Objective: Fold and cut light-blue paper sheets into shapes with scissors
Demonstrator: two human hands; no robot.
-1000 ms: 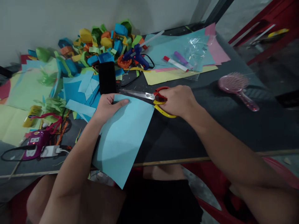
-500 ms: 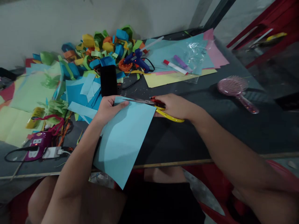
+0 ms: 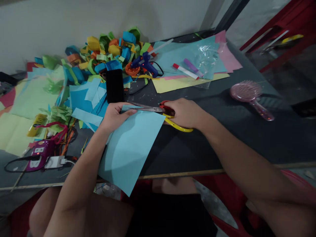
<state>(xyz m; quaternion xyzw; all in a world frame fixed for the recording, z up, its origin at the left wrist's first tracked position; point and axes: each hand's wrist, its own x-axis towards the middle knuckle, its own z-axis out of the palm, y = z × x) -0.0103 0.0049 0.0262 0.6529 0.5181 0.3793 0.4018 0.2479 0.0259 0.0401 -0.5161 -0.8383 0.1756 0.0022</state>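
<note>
A light blue paper sheet (image 3: 130, 144) lies over the near edge of the dark table (image 3: 222, 138). My left hand (image 3: 115, 115) is closed on the sheet's far left corner, thumb on top. My right hand (image 3: 184, 113) grips scissors (image 3: 160, 112) with red and yellow handles. Their blades point left along the sheet's far edge, with a narrow blue strip above them, and the tips reach my left thumb.
A black phone (image 3: 115, 86) stands just beyond my left hand. Behind it are a heap of coloured paper scraps (image 3: 108, 49), a blue glue gun (image 3: 145, 62), markers (image 3: 185, 70) on paper sheets and a pink hairbrush (image 3: 249, 95). A purple device (image 3: 40, 153) with cables lies at left.
The scissors have moved left from beside the sheet into its far edge, the blades now reaching my left thumb. My left hand has stayed on the corner.
</note>
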